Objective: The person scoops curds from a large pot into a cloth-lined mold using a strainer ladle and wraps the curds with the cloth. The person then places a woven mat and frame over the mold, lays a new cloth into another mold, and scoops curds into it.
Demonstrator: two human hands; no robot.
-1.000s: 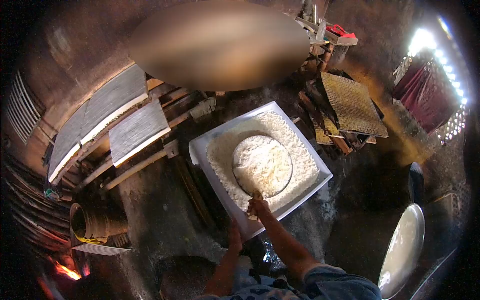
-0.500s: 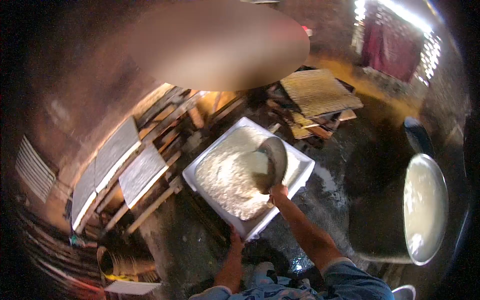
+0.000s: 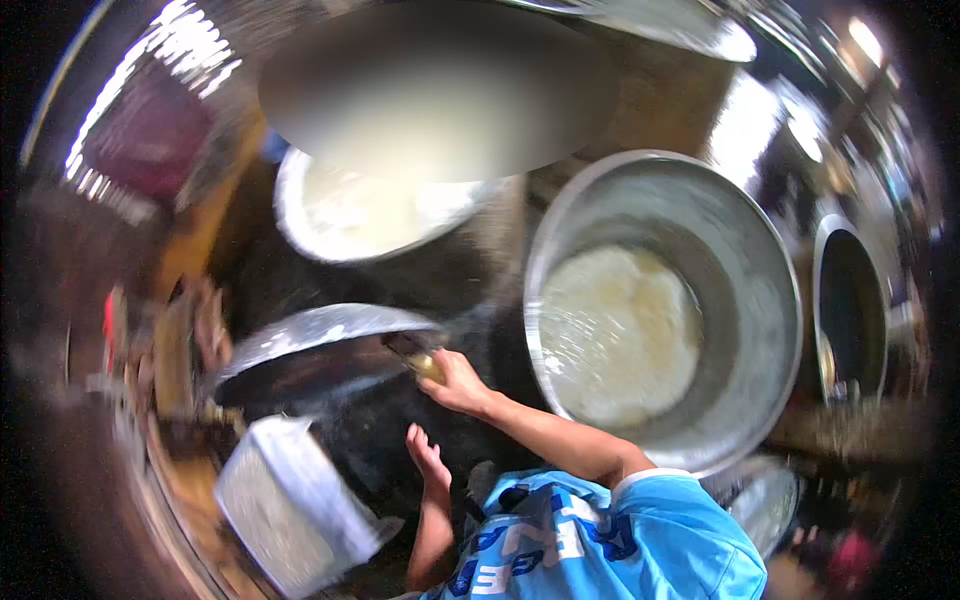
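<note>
My right hand [image 3: 458,383] is closed around the short handle of a big, wide metal scoop [image 3: 325,322]. The scoop is tipped on edge over the dark floor, left of a large metal pot [image 3: 785,300]. Inside that pot lies a pale, soft mass [image 3: 620,335] with cloudy liquid around it. Below the scoop handle, my left hand [image 3: 428,458] hangs in the air with its fingers apart, holding nothing. A white square tray [image 3: 330,490], lined with pale cloth and filled with a whitish lumpy mass, sits at the lower left.
Another round vessel [image 3: 290,205] holding whitish liquid stands beyond the scoop, partly covered by a blurred patch. An oval-rimmed metal vessel [image 3: 820,290] stands at the far right. A person's red-topped head [image 3: 855,560] appears at the lower right.
The view has swung right towards the pots. The scoop has left the tray and come over the floor, still in my right hand. My left hand has let go of the tray's edge.
</note>
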